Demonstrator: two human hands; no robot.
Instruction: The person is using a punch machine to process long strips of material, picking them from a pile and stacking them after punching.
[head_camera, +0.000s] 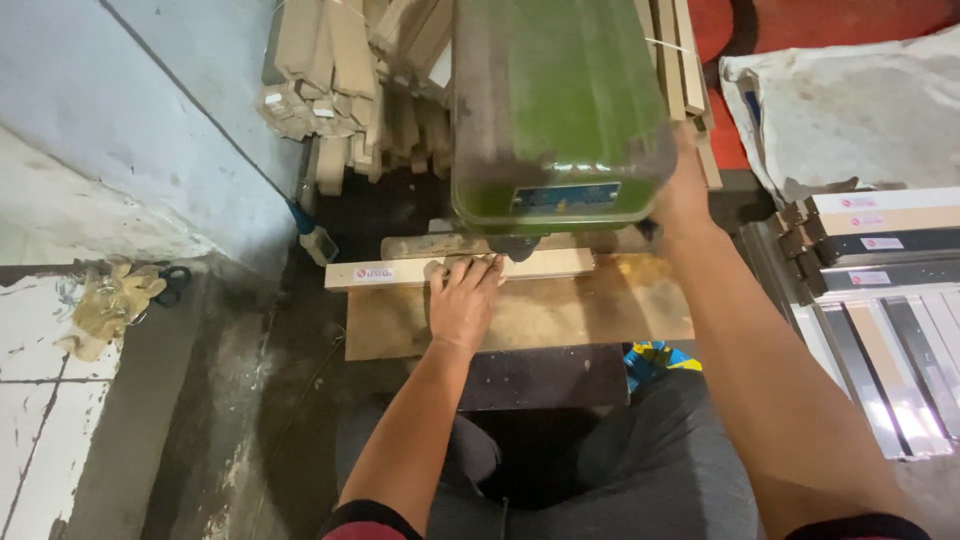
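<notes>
We see our left hand (463, 300) lying flat, palm down, on a pale wooden moulding strip (460, 270), the fingers together and pressing its top edge rather than wrapped around it. The strip lies crosswise on a worn plywood work board (590, 315), its left end jutting past the board and carrying a small white label. Right above the strip hangs the green machine head (555, 100), its dark lower part meeting the strip just beside our fingertips. Our right hand (682, 195) is up against the right side of that green housing; its fingers are hidden behind the casing, so we cannot tell whether they grip anything. Behind the machine, bundles of cut wooden strips (335, 70) lean on the pale wall. To the right, a stack of frame mouldings (880, 235) in white, tan and dark tones lies well apart from the board. At far left, a pair of worn work gloves (110, 300) rests on the floor
</notes>
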